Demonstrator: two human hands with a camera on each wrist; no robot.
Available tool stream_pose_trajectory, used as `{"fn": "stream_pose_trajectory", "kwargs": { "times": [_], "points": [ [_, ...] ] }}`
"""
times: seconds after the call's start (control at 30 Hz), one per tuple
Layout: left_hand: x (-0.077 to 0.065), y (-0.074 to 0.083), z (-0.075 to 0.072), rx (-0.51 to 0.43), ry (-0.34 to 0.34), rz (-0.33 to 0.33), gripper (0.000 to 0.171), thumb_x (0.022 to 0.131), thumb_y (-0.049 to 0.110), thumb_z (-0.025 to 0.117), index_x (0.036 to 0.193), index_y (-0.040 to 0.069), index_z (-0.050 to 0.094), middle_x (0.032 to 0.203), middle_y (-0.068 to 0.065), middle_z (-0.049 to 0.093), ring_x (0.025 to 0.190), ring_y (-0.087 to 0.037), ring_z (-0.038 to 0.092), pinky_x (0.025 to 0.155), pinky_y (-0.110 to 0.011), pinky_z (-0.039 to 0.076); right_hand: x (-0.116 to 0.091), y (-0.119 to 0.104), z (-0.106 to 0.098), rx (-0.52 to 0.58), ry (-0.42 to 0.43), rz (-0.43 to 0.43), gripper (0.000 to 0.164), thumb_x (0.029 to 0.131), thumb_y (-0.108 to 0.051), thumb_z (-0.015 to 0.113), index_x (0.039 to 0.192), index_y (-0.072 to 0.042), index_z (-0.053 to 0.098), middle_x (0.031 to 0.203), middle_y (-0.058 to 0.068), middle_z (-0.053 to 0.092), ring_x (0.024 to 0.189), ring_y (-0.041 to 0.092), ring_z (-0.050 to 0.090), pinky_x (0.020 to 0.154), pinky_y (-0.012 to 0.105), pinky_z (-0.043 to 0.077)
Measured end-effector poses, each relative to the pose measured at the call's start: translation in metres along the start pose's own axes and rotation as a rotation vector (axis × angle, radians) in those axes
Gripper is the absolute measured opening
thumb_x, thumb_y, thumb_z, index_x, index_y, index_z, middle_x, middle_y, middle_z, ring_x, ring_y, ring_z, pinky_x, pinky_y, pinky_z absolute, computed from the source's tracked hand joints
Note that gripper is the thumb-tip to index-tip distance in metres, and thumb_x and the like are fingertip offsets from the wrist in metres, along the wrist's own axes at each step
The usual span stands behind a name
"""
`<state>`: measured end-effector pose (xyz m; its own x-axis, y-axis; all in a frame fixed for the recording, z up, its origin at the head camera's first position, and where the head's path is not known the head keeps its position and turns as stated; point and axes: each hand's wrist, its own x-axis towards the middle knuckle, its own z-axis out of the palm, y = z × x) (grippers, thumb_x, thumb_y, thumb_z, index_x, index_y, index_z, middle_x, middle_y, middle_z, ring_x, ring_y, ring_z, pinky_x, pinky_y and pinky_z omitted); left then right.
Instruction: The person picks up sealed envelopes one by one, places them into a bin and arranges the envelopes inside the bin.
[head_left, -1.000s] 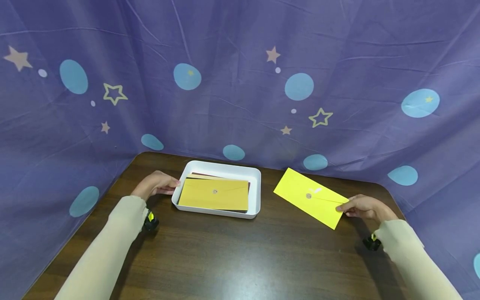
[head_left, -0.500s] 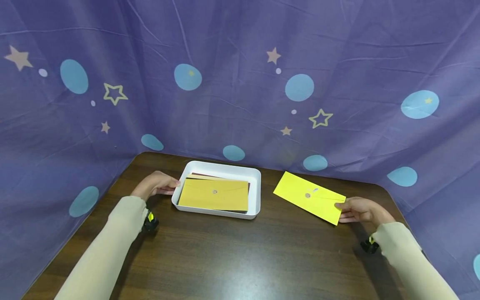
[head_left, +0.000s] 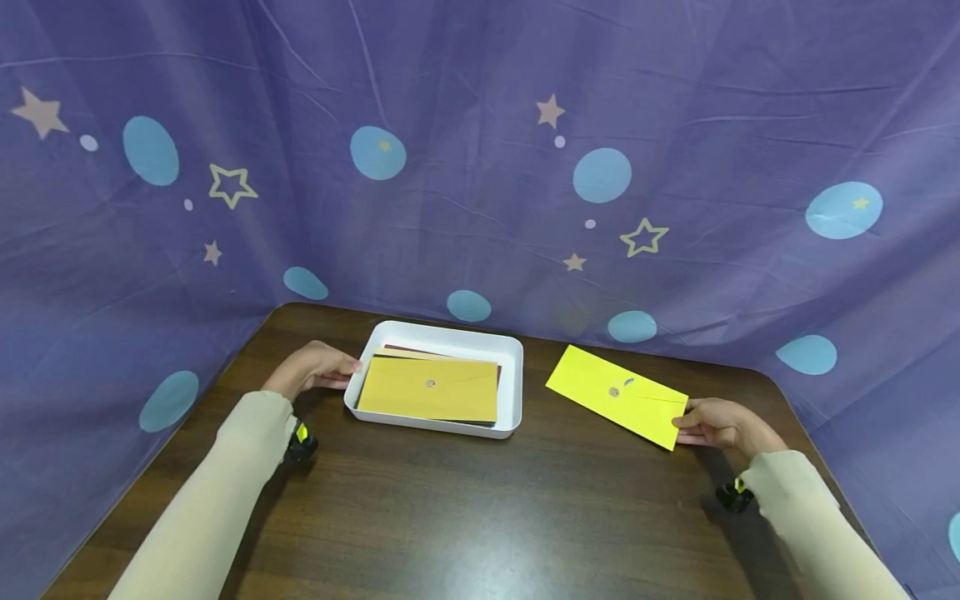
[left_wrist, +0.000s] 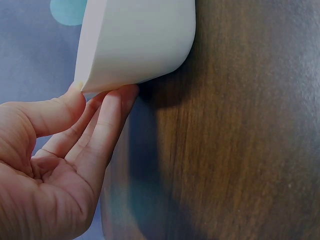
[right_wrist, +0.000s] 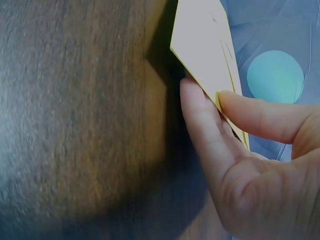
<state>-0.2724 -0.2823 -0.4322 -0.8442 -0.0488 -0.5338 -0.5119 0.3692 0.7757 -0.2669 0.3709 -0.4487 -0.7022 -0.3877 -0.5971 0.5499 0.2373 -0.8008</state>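
At the left end of a white tray [head_left: 512, 387], my left hand [head_left: 315, 367] grips the wall. Its thumb [left_wrist: 62, 110] is on the rim and the fingers press the outer side below. A darker yellow envelope [head_left: 427, 400] with a round seal lies uppermost in the tray, over cream and dark red pieces that are mostly covered. To the right, my right hand [head_left: 723, 423] pinches one short end of a bright yellow envelope [head_left: 618, 396]. In the right wrist view the thumb [right_wrist: 265, 117] is on its face and the fingers are behind it, with the envelope tilted above the tabletop.
The brown wooden table [head_left: 450, 500] has its far edge just behind the tray. A purple curtain [head_left: 480, 167] with stars and blue ovals hangs behind and along both sides. Dark wrist cameras [head_left: 302, 443] sit under the cuffs.
The bright yellow envelope has turned a little and its far end has dropped slightly, while my right hand has shifted a bit to the left. My left hand and the tray stay put.
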Motion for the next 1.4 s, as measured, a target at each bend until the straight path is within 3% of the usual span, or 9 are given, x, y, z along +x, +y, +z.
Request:
{"fn": "stream_pose_trajectory", "kwargs": {
  "times": [0.1,0.37,0.57,0.77,0.9,1.1,1.4],
  "points": [
    [0.000,0.000,0.000,0.002,-0.002,0.004,0.033,0.097,0.004,0.066,0.124,-0.014,0.063,0.071,0.006,0.067,0.067,-0.004,0.065,0.068,-0.021,0.064,0.001,0.001,0.000,0.023,-0.004,-0.002,0.012,0.103,0.005,0.046,0.099,-0.006,0.044,0.091,0.000,0.065,0.089,0.010,0.071,0.086,0.026,0.063],
    [0.000,0.001,0.000,0.016,-0.002,0.001,0.031,0.096,0.004,0.067,0.122,-0.013,0.064,0.072,0.005,0.067,0.067,-0.005,0.065,0.068,-0.021,0.064,-0.001,0.000,0.003,0.131,0.000,-0.002,0.020,0.108,0.000,0.040,0.109,-0.012,0.057,0.093,-0.002,0.071,0.089,0.011,0.071,0.084,0.025,0.063],
    [0.000,0.002,0.000,0.015,0.000,-0.002,0.029,0.096,0.004,0.067,0.120,-0.013,0.065,0.072,0.005,0.067,0.067,-0.004,0.065,0.068,-0.020,0.064,-0.001,-0.003,0.006,0.178,0.006,-0.004,0.013,0.108,-0.001,0.041,0.114,-0.008,0.051,0.092,-0.001,0.072,0.087,0.011,0.071,0.082,0.025,0.064],
    [-0.001,0.003,0.001,0.019,0.000,-0.002,0.027,0.096,0.004,0.067,0.117,-0.013,0.066,0.072,0.005,0.067,0.067,-0.004,0.065,0.067,-0.020,0.064,0.001,-0.002,0.007,0.212,-0.007,-0.014,0.016,0.108,0.000,0.041,0.116,-0.009,0.052,0.093,0.000,0.074,0.088,0.012,0.073,0.084,0.027,0.064],
    [-0.002,0.003,0.000,0.019,0.001,-0.001,0.025,0.096,0.004,0.067,0.114,-0.013,0.067,0.072,0.004,0.067,0.067,-0.004,0.066,0.067,-0.020,0.064,0.002,0.000,0.006,0.213,0.019,-0.023,0.020,0.108,0.001,0.041,0.126,-0.005,0.044,0.091,-0.001,0.074,0.086,0.012,0.074,0.082,0.027,0.065],
    [-0.001,0.001,0.001,0.016,0.004,0.000,0.022,0.096,0.004,0.067,0.112,-0.011,0.068,0.071,0.005,0.067,0.066,-0.004,0.065,0.067,-0.020,0.064,-0.003,0.003,0.008,0.269,0.065,-0.031,0.017,0.106,0.003,0.044,0.111,-0.010,0.054,0.085,0.000,0.074,0.079,0.013,0.074,0.078,0.028,0.066],
    [-0.001,0.002,0.001,0.007,0.000,0.007,0.019,0.096,0.003,0.066,0.110,-0.010,0.068,0.071,0.005,0.067,0.066,-0.004,0.065,0.067,-0.020,0.064,-0.003,0.006,0.010,0.325,0.081,-0.050,0.030,0.103,0.007,0.048,0.090,-0.014,0.065,0.082,0.000,0.075,0.078,0.015,0.076,0.076,0.029,0.067]
  ]
}}
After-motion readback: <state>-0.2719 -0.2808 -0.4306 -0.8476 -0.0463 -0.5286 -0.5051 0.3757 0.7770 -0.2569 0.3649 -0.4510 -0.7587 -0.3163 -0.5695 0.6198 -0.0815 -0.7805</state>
